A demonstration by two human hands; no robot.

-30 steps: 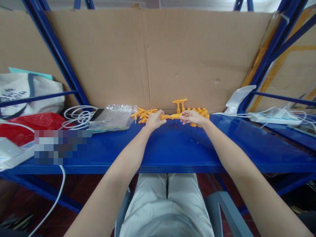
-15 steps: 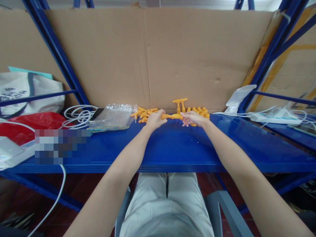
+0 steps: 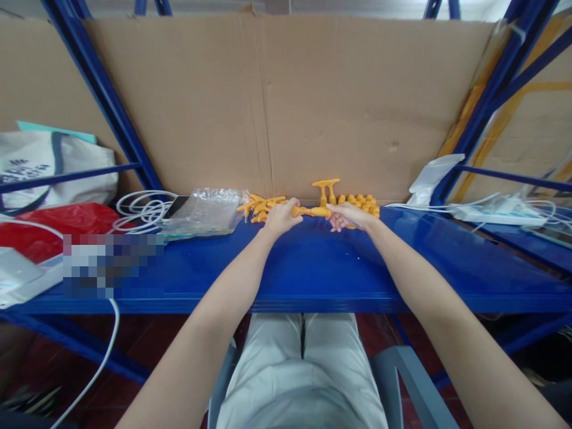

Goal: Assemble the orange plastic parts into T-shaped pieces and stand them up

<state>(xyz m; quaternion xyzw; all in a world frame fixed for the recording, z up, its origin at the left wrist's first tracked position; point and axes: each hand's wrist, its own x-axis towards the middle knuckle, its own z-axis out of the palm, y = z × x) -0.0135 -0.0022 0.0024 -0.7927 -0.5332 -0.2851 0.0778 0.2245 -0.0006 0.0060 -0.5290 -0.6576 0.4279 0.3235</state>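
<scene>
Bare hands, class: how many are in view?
2: the left hand, gripping one end of an orange piece, and the right hand, at its other end.

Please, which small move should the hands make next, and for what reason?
Probably a gentle twist by the right hand, with the left hand as the steady support. They hold opposite ends of one orange piece, lying roughly level between them. Any joint in it is too small to judge, so a light turn seems a sensible check.
</scene>
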